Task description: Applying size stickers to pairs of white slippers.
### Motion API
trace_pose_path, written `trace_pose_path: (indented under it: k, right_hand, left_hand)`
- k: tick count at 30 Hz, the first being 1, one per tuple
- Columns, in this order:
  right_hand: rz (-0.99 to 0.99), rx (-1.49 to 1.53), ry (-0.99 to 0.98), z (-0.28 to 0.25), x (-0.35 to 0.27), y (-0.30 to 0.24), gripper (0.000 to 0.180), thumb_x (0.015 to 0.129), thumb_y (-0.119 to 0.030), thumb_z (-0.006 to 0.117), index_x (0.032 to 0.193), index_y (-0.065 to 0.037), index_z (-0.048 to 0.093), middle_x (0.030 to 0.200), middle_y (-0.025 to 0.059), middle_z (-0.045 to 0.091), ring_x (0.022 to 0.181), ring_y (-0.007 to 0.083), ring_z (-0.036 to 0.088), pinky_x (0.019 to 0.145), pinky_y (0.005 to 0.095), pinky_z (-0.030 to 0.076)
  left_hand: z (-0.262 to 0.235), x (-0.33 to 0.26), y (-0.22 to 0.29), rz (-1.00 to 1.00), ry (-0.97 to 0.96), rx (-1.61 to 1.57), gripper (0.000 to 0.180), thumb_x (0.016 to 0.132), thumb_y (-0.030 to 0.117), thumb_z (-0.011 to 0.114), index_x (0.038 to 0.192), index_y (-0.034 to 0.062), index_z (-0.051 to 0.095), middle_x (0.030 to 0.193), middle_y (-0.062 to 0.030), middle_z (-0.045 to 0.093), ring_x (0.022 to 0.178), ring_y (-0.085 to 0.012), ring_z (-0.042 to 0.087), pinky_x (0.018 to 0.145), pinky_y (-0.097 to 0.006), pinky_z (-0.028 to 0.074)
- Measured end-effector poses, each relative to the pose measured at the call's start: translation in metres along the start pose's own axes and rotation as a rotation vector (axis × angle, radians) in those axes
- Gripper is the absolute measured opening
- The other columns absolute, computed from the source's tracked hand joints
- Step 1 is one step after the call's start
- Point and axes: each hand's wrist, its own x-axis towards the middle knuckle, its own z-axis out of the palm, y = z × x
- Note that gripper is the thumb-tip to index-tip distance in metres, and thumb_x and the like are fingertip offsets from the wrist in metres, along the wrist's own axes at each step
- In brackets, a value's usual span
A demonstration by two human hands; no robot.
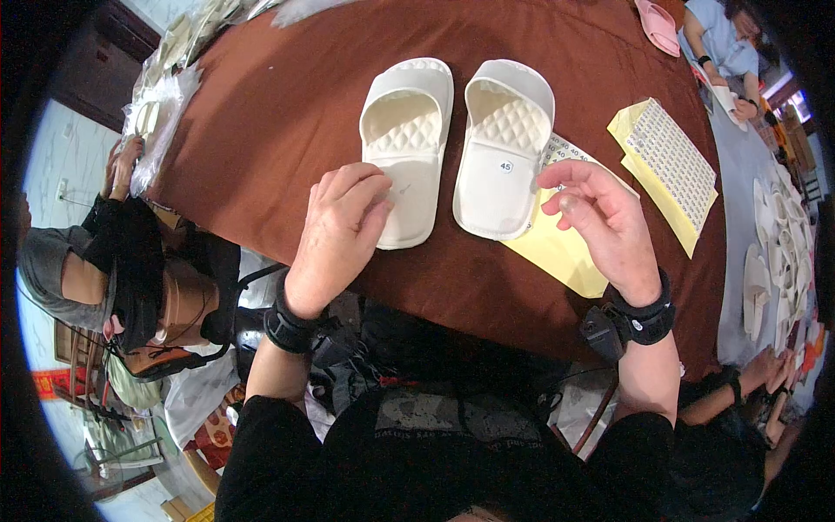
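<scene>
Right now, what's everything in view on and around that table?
Cream quilted foam slippers: 2, side by side mid-table, left, right with a small round sticker.
Yellow sticker sheets: 2, one under the right slipper, one further right.
Pink slipper: 1, far edge.
Brown table: 1.
White slippers pile: several, right side.
Other people: at left, far right, lower right.
Left hand: touching left slipper's heel.
Right hand: grip pinched beside the right slipper.

Surface: table under a brown cloth [287, 113].
Centre: two cream slippers, left slipper [407, 143], right slipper [503, 148], side by side.
Right: yellow sticker sheets [665, 165], another sheet [557, 252] beneath right slipper.
Far edge: pink slipper [657, 26].
Left edge: bagged slippers [161, 96].
</scene>
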Motion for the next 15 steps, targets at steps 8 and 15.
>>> trace_pose_path:
  k: [8, 15]
  right_hand:
    - [-0.018, 0.044, -0.006, 0.000, -0.001, -0.002, 0.027, 0.088, 0.001, 0.048, 0.114, 0.000, 0.053, 0.105, 0.0033, 0.059, 0.088, 0.0090, 0.058, 0.078, 0.0230, 0.046]
    - [-0.037, 0.071, -0.007, 0.002, -0.002, -0.006, 0.028, 0.087, 0.003, 0.048, 0.114, 0.002, 0.052, 0.106, 0.0050, 0.058, 0.090, 0.0090, 0.057, 0.084, 0.0247, 0.048]
  left_hand:
    - [0.016, 0.008, 0.008, -0.056, 0.057, -0.018, 0.015, 0.077, 0.006, 0.063, 0.091, -0.0002, 0.061, 0.091, -0.0116, 0.055, 0.085, -0.0286, 0.052, 0.077, -0.035, 0.042]
    - [0.023, 0.012, 0.002, 0.007, 0.132, -0.005, 0.008, 0.075, 0.002, 0.061, 0.083, 0.0015, 0.062, 0.082, -0.0098, 0.054, 0.081, -0.0282, 0.050, 0.075, -0.036, 0.040]
